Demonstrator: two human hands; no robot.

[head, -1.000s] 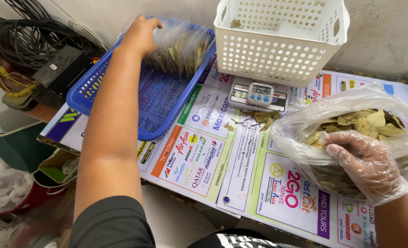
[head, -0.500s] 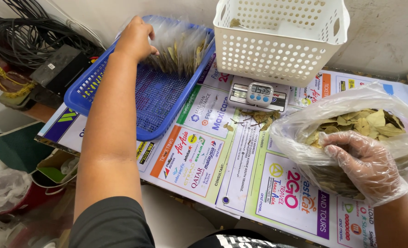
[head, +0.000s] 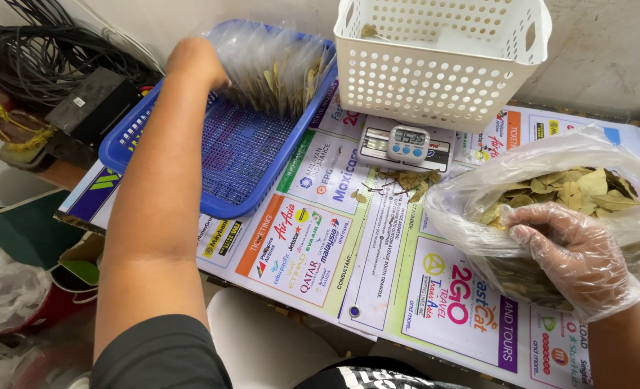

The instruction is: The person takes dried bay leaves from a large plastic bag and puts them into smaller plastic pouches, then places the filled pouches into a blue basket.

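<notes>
The left hand [head: 194, 61] reaches out to about eleven o'clock, into the far corner of a blue plastic tray [head: 241, 155]. Its fingers are hidden behind a row of small clear packets of dried leaves [head: 277, 68] that stand upright against the tray's far wall, so I cannot tell whether it grips a packet or only rests against them. The near part of the tray shows only its blue mesh floor.

The right hand [head: 576, 256], in a thin clear glove, sits at about four o'clock. Its fingers are curled and dip into the mouth of a large clear plastic bag [head: 507, 180] full of loose dried leaves [head: 572, 187] (pale green to tan); whether they pinch any leaves is hidden by the film.

The two hands are well apart, with a small digital scale [head: 405, 144] between them near twelve o'clock. A few loose leaves [head: 406, 181] lie just in front of the scale. Behind it stands a white perforated basket [head: 439, 61], touching or nearly touching the tray's right corner.

All of this rests on a table [head: 349, 245] covered with colourful printed sheets. At nine to ten o'clock, off the table, lie coiled black cables [head: 39, 50] and a dark box [head: 93, 104].
</notes>
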